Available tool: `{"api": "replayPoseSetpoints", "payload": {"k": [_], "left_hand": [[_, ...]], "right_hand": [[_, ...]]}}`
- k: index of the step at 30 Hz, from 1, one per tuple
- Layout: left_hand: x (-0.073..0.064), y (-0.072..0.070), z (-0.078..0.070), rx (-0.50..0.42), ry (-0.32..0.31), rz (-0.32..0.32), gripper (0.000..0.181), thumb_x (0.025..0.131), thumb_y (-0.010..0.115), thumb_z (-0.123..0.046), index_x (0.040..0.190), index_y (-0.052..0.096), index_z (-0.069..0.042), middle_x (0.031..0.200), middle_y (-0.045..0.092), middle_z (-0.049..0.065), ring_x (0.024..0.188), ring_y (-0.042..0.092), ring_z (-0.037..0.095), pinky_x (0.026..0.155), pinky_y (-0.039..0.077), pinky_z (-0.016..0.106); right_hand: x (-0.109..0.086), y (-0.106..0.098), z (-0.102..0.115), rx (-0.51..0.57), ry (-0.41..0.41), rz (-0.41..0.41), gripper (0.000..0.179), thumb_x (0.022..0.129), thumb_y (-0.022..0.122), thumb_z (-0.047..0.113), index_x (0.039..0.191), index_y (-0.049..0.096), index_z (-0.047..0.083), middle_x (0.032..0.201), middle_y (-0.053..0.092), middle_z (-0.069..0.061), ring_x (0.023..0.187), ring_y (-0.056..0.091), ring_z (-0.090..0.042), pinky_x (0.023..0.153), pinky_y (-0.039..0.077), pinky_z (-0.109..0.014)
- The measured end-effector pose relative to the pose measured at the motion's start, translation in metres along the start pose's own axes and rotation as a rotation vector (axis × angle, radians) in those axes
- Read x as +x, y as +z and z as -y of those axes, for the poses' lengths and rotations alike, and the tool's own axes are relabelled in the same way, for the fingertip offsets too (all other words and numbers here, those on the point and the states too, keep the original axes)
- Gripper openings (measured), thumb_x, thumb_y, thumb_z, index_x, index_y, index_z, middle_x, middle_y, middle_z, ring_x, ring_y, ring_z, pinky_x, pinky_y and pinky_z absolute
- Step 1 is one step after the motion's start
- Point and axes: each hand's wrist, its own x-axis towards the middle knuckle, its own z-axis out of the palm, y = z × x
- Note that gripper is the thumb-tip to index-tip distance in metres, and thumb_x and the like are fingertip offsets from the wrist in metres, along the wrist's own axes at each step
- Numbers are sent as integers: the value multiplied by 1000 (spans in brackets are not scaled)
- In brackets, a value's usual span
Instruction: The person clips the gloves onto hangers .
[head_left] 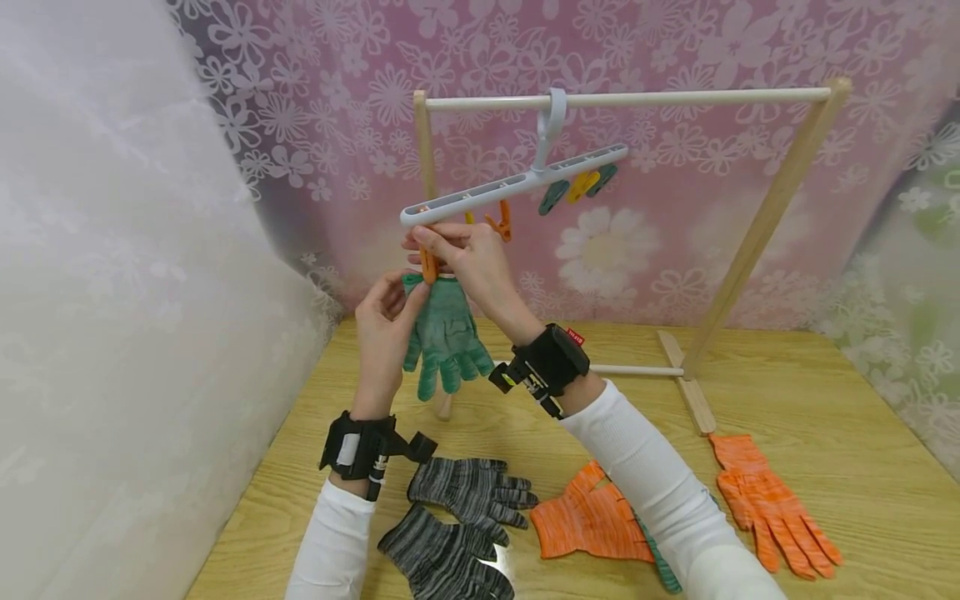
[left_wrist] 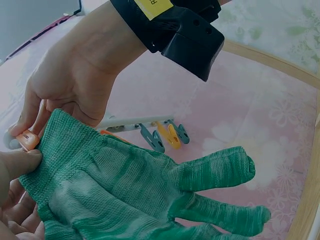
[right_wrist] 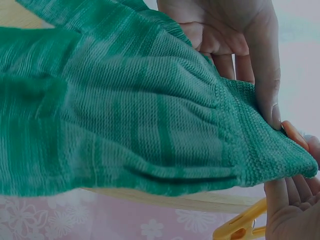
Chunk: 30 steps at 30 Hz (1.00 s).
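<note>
A green knit glove (head_left: pixel 447 329) hangs fingers down below the left end of a pale grey hanger (head_left: pixel 517 185). My left hand (head_left: pixel 384 321) pinches its cuff between thumb and fingers. With the thumb and fingers of my right hand (head_left: pixel 476 258) I grip an orange clip (head_left: pixel 429 265) beneath the hanger's end. The clip's lower tip is at the cuff; in the left wrist view the orange clip (left_wrist: pixel 28 140) shows right beside the cuff edge and my left thumb (left_wrist: pixel 22 162). In the right wrist view the glove (right_wrist: pixel 150 115) stretches sideways, partly covering the fingers.
The hanger hooks over a white rod (head_left: pixel 675 96) on a wooden stand (head_left: pixel 765 225). More clips hang along it, including a yellow clip (head_left: pixel 582 187) and another orange clip (head_left: pixel 502 223). Grey-black gloves (head_left: pixel 468 492) and orange gloves (head_left: pixel 772 500) lie on the wooden table (head_left: pixel 292 508); a green glove (head_left: pixel 663 571) shows under my right sleeve.
</note>
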Motion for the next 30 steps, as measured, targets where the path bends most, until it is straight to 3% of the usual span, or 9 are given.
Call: {"api": "replayPoseSetpoints", "payload": {"k": [11, 21, 30], "left_hand": [[1, 6, 0, -84, -16, -31, 22, 98, 69, -13, 118, 66, -3, 109, 70, 3, 101, 71, 17, 87, 55, 28], [1, 8, -1, -137, -21, -29, 18, 99, 68, -14, 116, 67, -6, 111, 67, 3, 102, 70, 19, 85, 55, 29], [4, 10, -2, -178, -46, -62, 16, 100, 68, -18, 112, 67, -8, 104, 65, 2, 99, 63, 19, 92, 51, 31]], "right_hand": [[-1, -1, 2, 7, -7, 4, 28, 102, 63, 14, 121, 71, -5, 111, 74, -21, 98, 75, -28, 83, 61, -36], [-2, -4, 6, 25, 5, 8, 28, 102, 63, 14, 122, 71, -4, 111, 74, -19, 98, 75, -27, 84, 61, -37], [-4, -4, 4, -8, -34, 8, 28, 102, 62, 13, 123, 71, -3, 110, 74, -20, 102, 73, -30, 89, 59, -34]]}}
